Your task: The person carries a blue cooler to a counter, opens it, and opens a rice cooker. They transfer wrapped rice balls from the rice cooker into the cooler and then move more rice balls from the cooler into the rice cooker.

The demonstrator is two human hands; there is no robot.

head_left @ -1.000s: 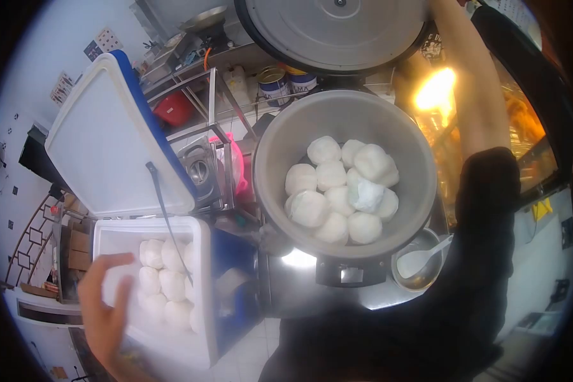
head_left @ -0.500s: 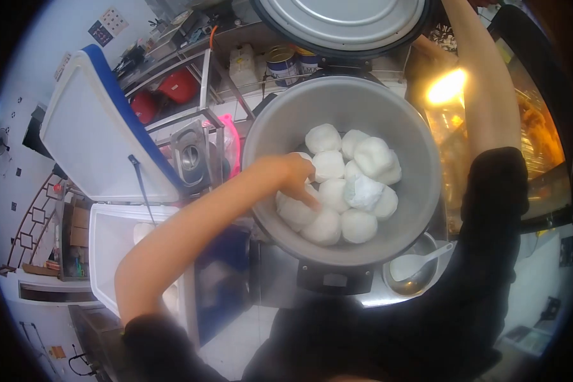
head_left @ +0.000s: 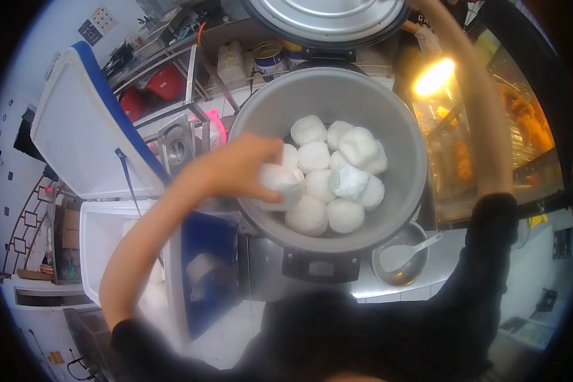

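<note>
Head view. Left hand (head_left: 235, 169): grip clenched around one white plastic-wrapped round bundle (head_left: 279, 184), held over the left rim of the large grey round metal pot (head_left: 388, 108). More white bundles (head_left: 334, 181) heaped inside the pot. Right hand (head_left: 428, 6) raised beyond the pot, at the edge of the round grey metal lid (head_left: 328, 19); its grip cannot be told. Open white cooler box (head_left: 99, 223) left of the pot.

One round white wrapped bun (head_left: 279, 184) sits in your left hand (head_left: 239, 167), just inside the grey pot's (head_left: 388, 114) left rim.
</note>
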